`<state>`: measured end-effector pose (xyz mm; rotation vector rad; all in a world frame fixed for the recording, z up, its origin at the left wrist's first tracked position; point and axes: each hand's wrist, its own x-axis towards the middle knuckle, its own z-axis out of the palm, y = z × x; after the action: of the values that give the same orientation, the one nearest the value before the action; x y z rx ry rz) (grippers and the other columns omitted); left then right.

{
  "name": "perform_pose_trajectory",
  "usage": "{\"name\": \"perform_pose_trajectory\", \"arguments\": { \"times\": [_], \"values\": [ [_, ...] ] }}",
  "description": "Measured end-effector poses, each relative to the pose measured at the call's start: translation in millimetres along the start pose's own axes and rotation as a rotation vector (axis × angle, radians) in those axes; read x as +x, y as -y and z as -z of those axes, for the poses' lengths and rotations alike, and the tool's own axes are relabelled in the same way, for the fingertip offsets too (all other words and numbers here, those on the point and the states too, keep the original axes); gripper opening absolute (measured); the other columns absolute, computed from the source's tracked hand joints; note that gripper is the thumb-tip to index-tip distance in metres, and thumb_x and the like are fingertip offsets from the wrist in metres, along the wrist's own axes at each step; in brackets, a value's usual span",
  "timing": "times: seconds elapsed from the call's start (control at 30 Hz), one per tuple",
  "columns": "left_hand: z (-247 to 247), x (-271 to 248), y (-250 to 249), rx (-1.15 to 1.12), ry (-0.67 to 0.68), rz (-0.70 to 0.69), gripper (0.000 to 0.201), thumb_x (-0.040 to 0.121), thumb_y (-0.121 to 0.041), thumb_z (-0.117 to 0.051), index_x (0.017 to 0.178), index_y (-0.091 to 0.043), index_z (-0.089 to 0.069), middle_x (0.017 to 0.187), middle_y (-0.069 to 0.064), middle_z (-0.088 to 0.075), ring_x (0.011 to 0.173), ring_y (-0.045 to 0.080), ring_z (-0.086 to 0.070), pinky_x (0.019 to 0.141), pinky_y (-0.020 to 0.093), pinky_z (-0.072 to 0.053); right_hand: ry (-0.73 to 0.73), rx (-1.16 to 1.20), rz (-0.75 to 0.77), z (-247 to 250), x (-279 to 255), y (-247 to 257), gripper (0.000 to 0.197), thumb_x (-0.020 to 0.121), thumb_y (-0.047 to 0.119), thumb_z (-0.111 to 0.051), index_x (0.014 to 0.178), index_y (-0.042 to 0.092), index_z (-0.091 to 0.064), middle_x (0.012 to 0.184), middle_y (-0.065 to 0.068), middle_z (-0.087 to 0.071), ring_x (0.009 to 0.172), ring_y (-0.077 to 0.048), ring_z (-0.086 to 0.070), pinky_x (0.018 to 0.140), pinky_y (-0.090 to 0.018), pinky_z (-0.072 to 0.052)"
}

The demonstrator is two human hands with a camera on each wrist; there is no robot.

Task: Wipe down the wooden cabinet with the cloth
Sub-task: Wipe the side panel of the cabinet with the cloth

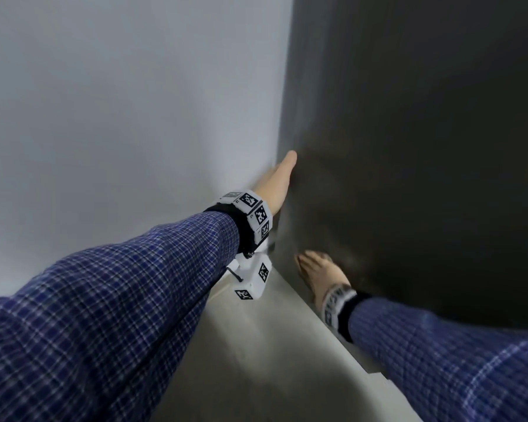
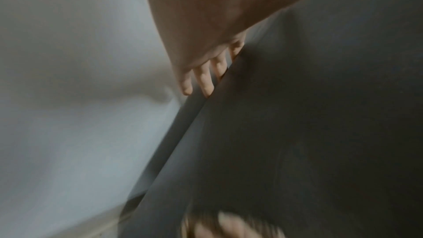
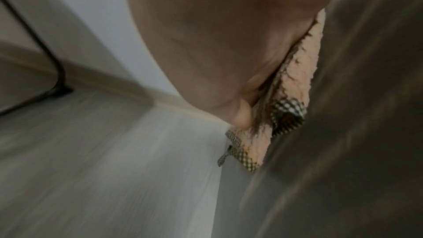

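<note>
Dark wooden cabinet [image 1: 424, 132] fills right side of head view, side panel upright, brown-grey grain, some glare low down. Pale wall [image 1: 119, 102] to its left, meeting at a vertical corner. Light floor [image 1: 256, 345] below, w/ pale skirting along wall base in right wrist view.

Left hand [image 1: 276, 185] reaches to cabinet's rear edge near wall; fingers straight, close together. In left wrist view fingers [image 2: 207, 82] go behind panel edge, tips partly hidden by it; can't tell if curled round it. Nothing held.

Right hand [image 1: 320, 275] lower down, flat against cabinet face, fingers extended and pointing up-left. Pressed on cloth [image 3: 299, 79], which sits between palm and panel: peach/pink fluffy side showing, small black-and-white check trim at corner and lower edge, short check loop dangling off low corner. Cloth mostly hidden under hand in head view. Right wrist view blurred, streaky.

Both arms in blue plaid sleeves [image 1: 119, 315]. Black wristbands [image 1: 244, 229] carrying white blocks w/ black-white square fiducial codes; white camera box [image 1: 252, 281] hangs under left wrist, same kind of codes on it. No readable text, brand or label anywhere; codes are patterns only, right-wrist ones too blurred to make out.

Black thin bent rod [image 3: 45, 52] far left in right wrist view, foot on floor; can't tell what it belongs to.
</note>
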<state>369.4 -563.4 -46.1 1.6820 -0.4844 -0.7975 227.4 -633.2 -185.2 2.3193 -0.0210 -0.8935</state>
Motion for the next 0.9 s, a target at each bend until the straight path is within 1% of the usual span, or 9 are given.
{"name": "perform_pose_trajectory", "arguments": {
  "times": [0.1,0.17,0.27,0.4,0.53,0.63,0.73,0.83,0.9],
  "values": [
    [1.4,3.2,-0.5,-0.014,0.009,0.056,0.120,0.061,-0.091,-0.034,0.156,-0.019,-0.034,0.158,0.003,-0.040,0.144,0.022,-0.039,0.122,0.047,-0.027,0.090,0.005,0.006,-25.5,-6.2,14.7,0.070,0.104,0.038,-0.028,0.153,0.007,0.012,0.163,-0.005,0.013,0.150,-0.024,0.009,0.121,-0.038,-0.001],
    [1.7,3.2,-2.2,0.010,0.030,0.096,0.116,0.068,-0.089,-0.032,0.158,-0.016,-0.031,0.160,0.006,-0.036,0.146,0.025,-0.037,0.123,0.049,-0.023,0.054,-0.026,-0.019,-5.2,-8.3,6.5,0.066,0.104,0.035,-0.023,0.153,0.005,0.011,0.162,-0.006,0.014,0.150,-0.025,0.010,0.121,-0.039,0.004],
    [3.1,-5.7,-8.6,0.028,0.029,0.141,0.096,0.089,-0.081,-0.029,0.159,-0.016,-0.028,0.162,0.011,-0.033,0.146,0.030,-0.037,0.124,0.048,-0.019,-0.206,-0.105,-0.154,46.6,3.9,-20.6,0.065,0.103,0.033,-0.016,0.151,-0.001,0.012,0.161,-0.013,0.014,0.149,-0.029,0.012,0.119,-0.043,0.012],
    [5.3,-6.5,-5.1,0.031,0.068,0.186,0.085,0.095,-0.075,-0.029,0.159,-0.018,-0.027,0.162,0.008,-0.033,0.145,0.027,-0.038,0.122,0.043,-0.020,-0.251,-0.095,-0.201,63.0,24.5,-25.9,0.070,0.101,0.039,-0.016,0.150,-0.004,0.011,0.161,-0.016,0.010,0.149,-0.031,0.010,0.116,-0.045,0.016],
    [3.9,-9.3,-2.2,0.063,0.090,0.129,0.078,0.097,-0.071,-0.029,0.161,-0.026,-0.021,0.166,0.001,-0.025,0.151,0.020,-0.029,0.126,0.047,-0.015,-0.074,0.068,-0.027,-11.1,41.0,24.8,0.072,0.104,0.046,-0.021,0.153,0.003,0.009,0.163,-0.007,0.009,0.150,-0.025,0.007,0.119,-0.037,0.003],
    [3.5,-8.6,-1.7,0.069,0.105,0.104,0.071,0.101,-0.065,-0.029,0.161,-0.028,-0.018,0.165,0.000,-0.025,0.151,0.016,-0.027,0.126,0.043,-0.016,0.092,0.194,0.029,-71.3,32.9,54.8,0.065,0.106,0.037,-0.028,0.154,0.009,0.006,0.164,-0.002,0.006,0.150,-0.020,0.005,0.118,-0.033,-0.002],
    [3.1,-9.8,-8.1,0.076,0.094,0.110,0.075,0.100,-0.067,-0.030,0.161,-0.024,-0.020,0.164,0.002,-0.029,0.150,0.018,-0.029,0.126,0.044,-0.018,0.187,0.271,0.060,-86.8,9.9,54.5,0.057,0.105,0.024,-0.034,0.155,0.009,-0.010,0.164,-0.005,-0.006,0.150,-0.019,-0.003,0.118,-0.031,-0.004],
    [1.0,-13.4,-19.5,0.063,0.072,0.098,0.100,0.080,-0.081,-0.035,0.160,-0.022,-0.024,0.163,0.003,-0.031,0.149,0.019,-0.032,0.125,0.045,-0.021,0.023,0.302,0.056,-72.7,3.5,38.0,0.054,0.102,0.018,-0.042,0.153,0.010,-0.025,0.162,-0.005,-0.017,0.149,-0.020,-0.012,0.117,-0.029,-0.004],
    [-0.3,-14.0,-28.5,0.027,0.031,0.091,0.111,0.069,-0.085,-0.037,0.159,-0.020,-0.027,0.162,0.003,-0.034,0.148,0.020,-0.034,0.124,0.045,-0.022,-0.102,0.137,0.061,-39.6,0.8,15.7,0.060,0.103,0.024,-0.036,0.155,0.009,-0.010,0.164,-0.002,-0.006,0.150,-0.020,-0.005,0.119,-0.033,-0.001]
  ]
}}
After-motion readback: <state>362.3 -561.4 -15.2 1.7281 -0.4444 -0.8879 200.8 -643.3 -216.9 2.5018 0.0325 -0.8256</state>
